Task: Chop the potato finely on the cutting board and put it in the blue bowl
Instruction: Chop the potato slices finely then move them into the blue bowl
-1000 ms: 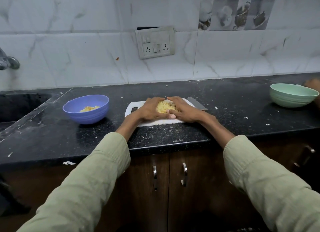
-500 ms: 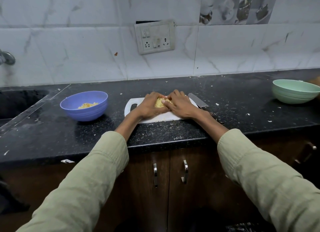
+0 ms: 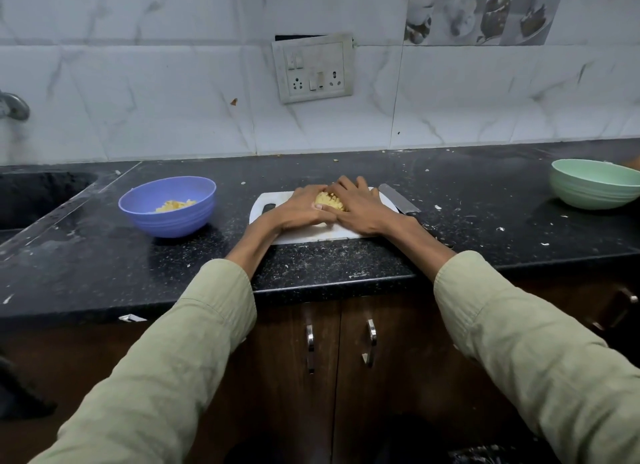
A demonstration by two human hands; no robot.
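On the white cutting board [image 3: 304, 237], the left hand [image 3: 301, 211] and right hand [image 3: 360, 205] cup together around a heap of chopped potato [image 3: 329, 201]. Just right lies a knife [image 3: 398, 199]. Left, the blue bowl [image 3: 168, 205] holds a few potato pieces [image 3: 175, 205]. Far right sits a green bowl [image 3: 592, 183], contents hidden.

Board [image 3: 277, 204] on counter [image 3: 104, 256], centre. Potato heap [image 3: 329, 201] on board, between left hand [image 3: 304, 210] and right hand [image 3: 360, 207]. Knife [image 3: 398, 199] just right of board. Bowl [image 3: 168, 205] left of board, potato bits inside. Second bowl [image 3: 594, 183] far right. Sink [image 3: 31, 197] far left.
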